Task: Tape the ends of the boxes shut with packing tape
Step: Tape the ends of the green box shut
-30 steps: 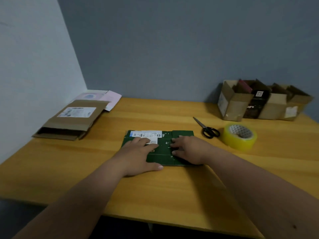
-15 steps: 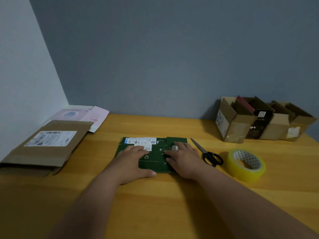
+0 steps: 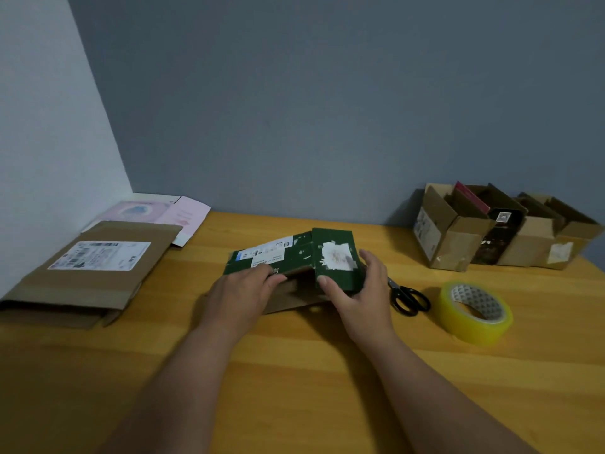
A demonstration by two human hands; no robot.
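Observation:
A dark green cardboard box (image 3: 330, 253) with white labels sits mid-table, partly lifted, its brown inside showing between my hands. My left hand (image 3: 244, 290) grips the left panel's near edge. My right hand (image 3: 357, 290) clasps the raised right panel, thumb on its front, fingers round the right side. A roll of yellow packing tape (image 3: 474, 311) lies flat to the right, apart from both hands. Black scissors (image 3: 409, 298) lie between the box and the tape.
A flattened brown mailer box (image 3: 95, 273) with a shipping label lies at the left, pink and white flat packaging (image 3: 183, 214) behind it. Open brown cartons (image 3: 458, 231) with dark items stand at the back right by the wall. The wooden table (image 3: 311, 371) stretches toward me.
The green box lay flat under both palms before. Now both hands grip its panels and have raised it, the right panel tilted up and the brown inside exposed.

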